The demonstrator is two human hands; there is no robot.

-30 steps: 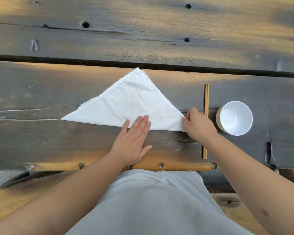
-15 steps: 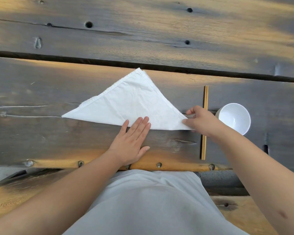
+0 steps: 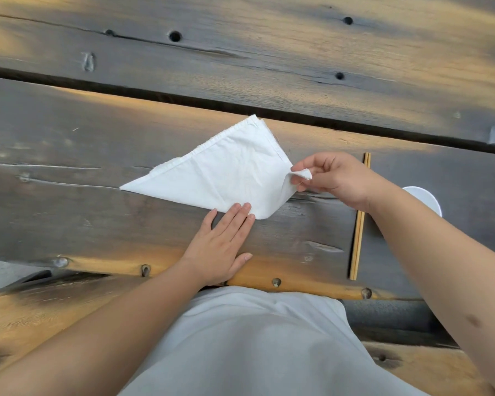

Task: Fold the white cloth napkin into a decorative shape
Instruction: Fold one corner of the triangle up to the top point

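Pale grey clothing (image 3: 255,347) on the person's torso fills the bottom centre of the frame, with both bare forearms reaching up from the lower corners. Just above it runs the near edge of the dark, weathered wooden plank tabletop (image 3: 69,224), studded with metal bolts. The left hand (image 3: 222,244) lies flat, palm down, at the centre of the frame, its fingers (image 3: 240,217) straight and close together, their tips pressing on the lower folded edge of the white cloth napkin (image 3: 226,172); it grips nothing. The napkin lies folded into a triangle across the middle of the frame, one point toward centre left and another toward the top. Its right corner is lifted off the wood and pinched between thumb and forefinger of the right hand (image 3: 337,178), whose other fingers curl loosely. Right of centre, a pair of light wooden chopsticks (image 3: 357,238) lies lengthwise, partly under the right wrist. At the right edge, a white round bowl (image 3: 426,198) shows behind the right forearm.
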